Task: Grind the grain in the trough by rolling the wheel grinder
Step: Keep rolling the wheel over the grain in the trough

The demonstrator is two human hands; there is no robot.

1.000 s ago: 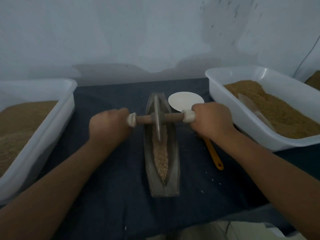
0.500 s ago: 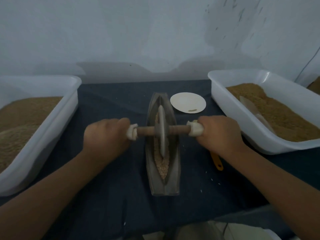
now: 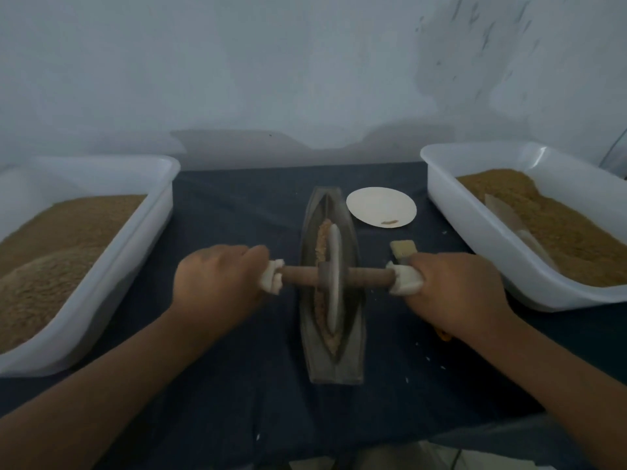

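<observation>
A dark boat-shaped trough lies lengthwise on the blue cloth in the middle, with brown grain along its groove. The wheel grinder stands upright in the groove near the trough's middle, its wooden axle crossing left to right. My left hand grips the left cloth-wrapped end of the axle. My right hand grips the right cloth-wrapped end. The wheel hides part of the grain.
A white tub of brown grain stands at the left, another white tub with grain and a scoop at the right. A small white dish sits behind the trough. A brush lies partly under my right hand.
Both hands have pulled the wheel grinder along the trough toward me, from the far end to near the middle. More grain now shows behind the wheel.
</observation>
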